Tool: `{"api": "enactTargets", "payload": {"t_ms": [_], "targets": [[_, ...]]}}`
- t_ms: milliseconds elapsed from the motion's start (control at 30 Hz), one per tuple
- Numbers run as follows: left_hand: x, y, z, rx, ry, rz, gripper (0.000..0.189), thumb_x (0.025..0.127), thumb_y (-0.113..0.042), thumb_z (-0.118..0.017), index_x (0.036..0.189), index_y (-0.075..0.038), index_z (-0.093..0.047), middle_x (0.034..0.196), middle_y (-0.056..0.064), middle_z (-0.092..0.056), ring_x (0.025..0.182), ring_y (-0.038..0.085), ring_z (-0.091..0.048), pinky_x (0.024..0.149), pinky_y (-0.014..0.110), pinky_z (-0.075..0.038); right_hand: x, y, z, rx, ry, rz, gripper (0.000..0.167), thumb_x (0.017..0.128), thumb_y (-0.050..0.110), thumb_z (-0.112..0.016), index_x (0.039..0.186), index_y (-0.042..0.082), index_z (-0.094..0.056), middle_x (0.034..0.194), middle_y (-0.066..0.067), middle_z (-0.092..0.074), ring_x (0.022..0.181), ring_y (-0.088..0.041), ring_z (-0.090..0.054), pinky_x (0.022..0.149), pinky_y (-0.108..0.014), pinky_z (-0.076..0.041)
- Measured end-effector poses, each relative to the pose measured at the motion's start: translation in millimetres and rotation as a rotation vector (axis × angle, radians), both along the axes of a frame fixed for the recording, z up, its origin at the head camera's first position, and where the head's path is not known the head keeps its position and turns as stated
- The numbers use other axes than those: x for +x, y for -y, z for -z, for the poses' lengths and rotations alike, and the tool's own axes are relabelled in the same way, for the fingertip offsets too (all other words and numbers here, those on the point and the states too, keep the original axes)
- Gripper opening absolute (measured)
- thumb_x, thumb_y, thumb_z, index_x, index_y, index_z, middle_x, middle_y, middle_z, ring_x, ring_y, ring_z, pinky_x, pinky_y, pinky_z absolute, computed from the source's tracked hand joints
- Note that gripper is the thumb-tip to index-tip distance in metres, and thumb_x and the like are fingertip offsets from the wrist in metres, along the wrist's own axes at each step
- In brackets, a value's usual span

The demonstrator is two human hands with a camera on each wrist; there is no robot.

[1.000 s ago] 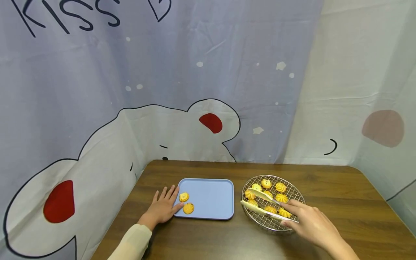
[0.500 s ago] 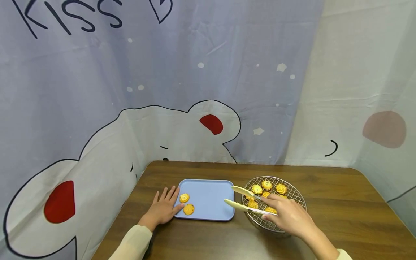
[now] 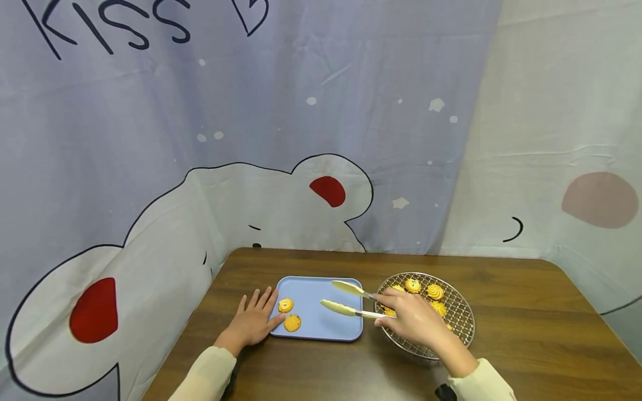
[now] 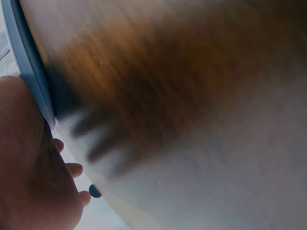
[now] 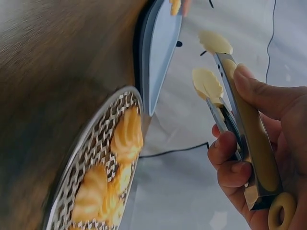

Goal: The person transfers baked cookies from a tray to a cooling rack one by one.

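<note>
My right hand (image 3: 420, 320) grips yellow-tipped metal tongs (image 3: 339, 307). Their two heads stand apart over the right half of a light blue tray (image 3: 316, 329), with nothing between them. In the right wrist view, the thumb and fingers wrap the yellow-lined handles of the tongs (image 5: 259, 153). My left hand (image 3: 249, 324) lies spread at the tray's left edge, its thumb beside the lower of two cookies (image 3: 292, 322). The other cookie (image 3: 286, 304) sits just above that one. Only part of the left hand (image 4: 33, 167) shows in the left wrist view, against the tray rim.
A round wire rack (image 3: 463, 328) with several piped cookies (image 3: 435, 291) stands right of the tray, partly hidden under my right hand. Both rest on a brown wooden table (image 3: 521, 312). A printed curtain (image 3: 281, 111) hangs behind the table.
My right hand has moved left with the tongs, from above the rack until the tong heads are over the tray. My left hand has stayed at the tray's edge.
</note>
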State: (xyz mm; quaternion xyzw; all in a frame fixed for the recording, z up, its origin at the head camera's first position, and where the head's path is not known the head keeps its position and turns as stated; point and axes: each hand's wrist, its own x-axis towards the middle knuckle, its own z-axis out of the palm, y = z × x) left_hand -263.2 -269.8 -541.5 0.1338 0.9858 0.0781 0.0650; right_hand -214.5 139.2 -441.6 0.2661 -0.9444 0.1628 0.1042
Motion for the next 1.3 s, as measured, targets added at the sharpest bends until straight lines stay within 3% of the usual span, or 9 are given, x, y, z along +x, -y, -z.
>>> {"api": "enactTargets", "payload": {"t_ms": [300,533,867,1133,1300], "targets": [[3.5,-3.4,-6.0,0.014,0.009,-0.009,0.077,0.104,-0.059,-0.039,0.163,-0.013,-0.020,0.168,0.014,-0.020,0.153,0.045,-0.014,0.119,0.066,-0.005,-24.0,29.8,11.2,-0.013,0.058,-0.075,0.051,0.085,0.036,-0.082,0.130,0.016,-0.071,0.106,0.007,-0.068,0.076,-0.006,-0.057,0.066,-0.030,-0.051],[8.2,-5.5,-12.6,0.003,-0.005,-0.003,0.076,0.105,-0.058,-0.039,0.163,-0.011,-0.023,0.167,0.015,-0.022,0.153,0.045,-0.016,0.119,0.067,-0.008,-40.5,47.9,15.8,0.014,0.079,-0.122,0.053,0.086,0.039,-0.080,0.132,0.015,-0.070,0.119,0.002,-0.070,0.098,-0.020,-0.069,0.082,-0.040,-0.057],[9.8,-7.4,-16.3,-0.013,-0.004,-0.003,0.075,0.105,-0.057,-0.039,0.162,-0.010,-0.024,0.167,0.016,-0.023,0.152,0.046,-0.017,0.119,0.067,-0.010,-58.5,71.8,23.3,0.042,0.112,-0.206,0.049,0.088,0.035,-0.079,0.132,0.015,-0.070,0.116,0.001,-0.070,0.099,-0.022,-0.069,0.081,-0.043,-0.056],[9.1,-6.4,-12.6,0.021,-0.009,0.000,0.076,0.105,-0.057,-0.039,0.161,-0.008,-0.025,0.166,0.018,-0.025,0.151,0.048,-0.017,0.118,0.068,-0.008,-69.5,84.1,28.0,0.077,0.132,-0.217,0.048,0.088,0.036,-0.080,0.131,0.017,-0.071,0.114,0.003,-0.070,0.101,-0.020,-0.068,0.082,-0.042,-0.056],[9.7,-8.4,-15.7,0.008,-0.003,-0.005,0.076,0.105,-0.058,-0.038,0.162,-0.009,-0.024,0.167,0.016,-0.023,0.152,0.046,-0.016,0.119,0.067,-0.008,-72.7,90.4,29.4,0.077,0.155,-0.213,0.047,0.087,0.037,-0.080,0.131,0.020,-0.071,0.113,0.005,-0.069,0.100,-0.019,-0.068,0.081,-0.041,-0.056]]}}
